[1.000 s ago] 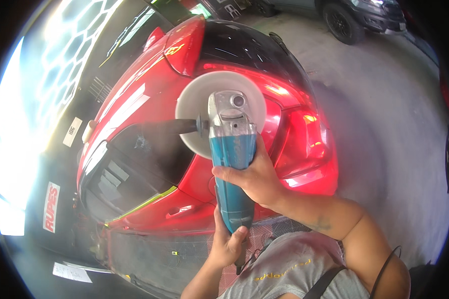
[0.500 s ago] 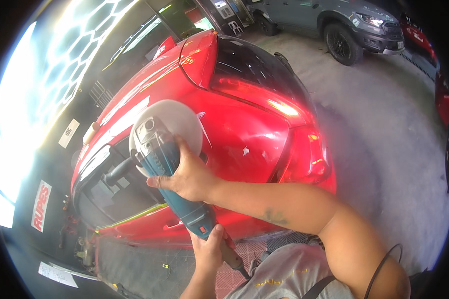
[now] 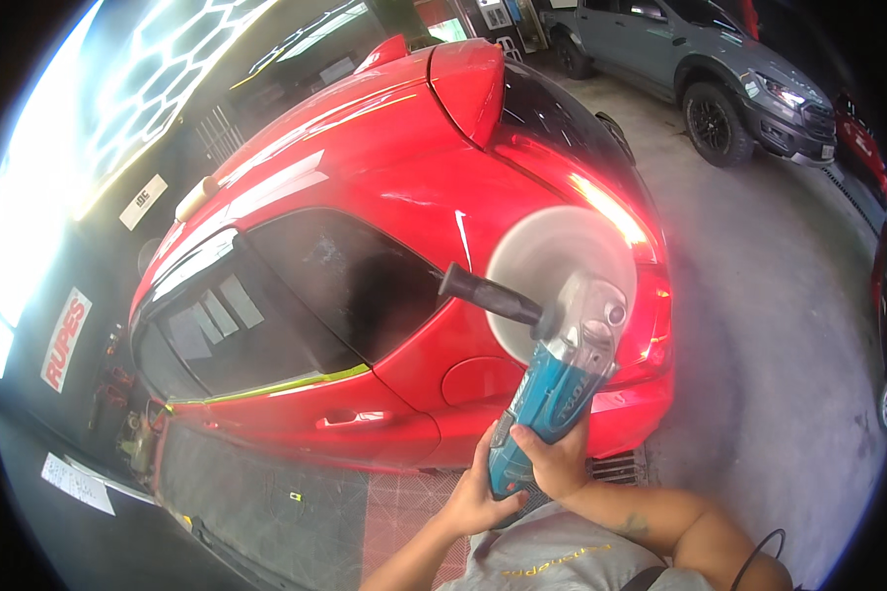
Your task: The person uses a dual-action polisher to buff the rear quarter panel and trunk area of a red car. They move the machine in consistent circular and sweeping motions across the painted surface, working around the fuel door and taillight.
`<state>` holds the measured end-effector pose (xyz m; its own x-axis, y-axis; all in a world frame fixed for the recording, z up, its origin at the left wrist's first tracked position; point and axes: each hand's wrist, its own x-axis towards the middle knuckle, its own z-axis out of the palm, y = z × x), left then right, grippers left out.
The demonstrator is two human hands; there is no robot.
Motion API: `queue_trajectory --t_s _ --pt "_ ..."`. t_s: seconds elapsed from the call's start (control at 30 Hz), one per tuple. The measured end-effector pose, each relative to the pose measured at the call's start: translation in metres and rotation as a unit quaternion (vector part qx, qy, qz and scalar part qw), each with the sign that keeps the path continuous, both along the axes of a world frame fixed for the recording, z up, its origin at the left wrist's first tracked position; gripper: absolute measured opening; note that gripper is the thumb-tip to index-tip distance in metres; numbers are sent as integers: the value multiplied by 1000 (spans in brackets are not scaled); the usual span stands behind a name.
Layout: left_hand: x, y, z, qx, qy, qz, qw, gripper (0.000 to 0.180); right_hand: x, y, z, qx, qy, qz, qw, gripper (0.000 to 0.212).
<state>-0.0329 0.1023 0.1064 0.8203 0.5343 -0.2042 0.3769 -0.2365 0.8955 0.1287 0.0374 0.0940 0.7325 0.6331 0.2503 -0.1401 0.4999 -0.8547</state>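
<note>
Both of my hands are wrapped round a blue-and-silver rotary polisher [image 3: 562, 389]. My left hand [image 3: 480, 497] grips its rear end, low in the view. Farther up the body, my right hand [image 3: 560, 461] is closed on the blue housing. The black side handle [image 3: 493, 295] sticks out to the left with no hand on it. At the head, a round white pad [image 3: 532, 246] looks smeared, as if turning. It lies over the rear corner of a red car [image 3: 414, 227], beside the lit tail light [image 3: 657, 315]. Whether the pad touches the paint, I cannot tell.
Yellow-green tape [image 3: 276, 387] runs along the bottom of the car's side window [image 3: 335, 286]. A grey pickup [image 3: 710, 84] stands at the far right on the concrete floor [image 3: 729, 295]. A thin black cable [image 3: 759, 552] hangs by my right arm.
The polisher has moved right, from the rear side panel towards the tail light. My right hand has slid back from its head to the housing, and that arm is drawn in closer.
</note>
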Motion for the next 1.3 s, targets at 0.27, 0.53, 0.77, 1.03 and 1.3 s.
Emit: queue_trajectory --t_s 0.27,0.53,0.77,1.03,1.3 --pt "-61 63 0 7 -168 7 986 101 -46 87 62 55 -9 93 994 105" --pt "-94 139 52 25 -239 92 966 80 -76 176 155 8 -122 153 981 131" --pt "-119 117 7 75 -123 -61 988 106 -88 100 47 28 43 142 989 105" --pt "-153 138 -13 74 -114 -74 988 110 -128 110 8 56 88 120 987 89" --pt "-175 172 13 126 -138 -24 982 106 -124 153 84 60 -26 22 998 114"
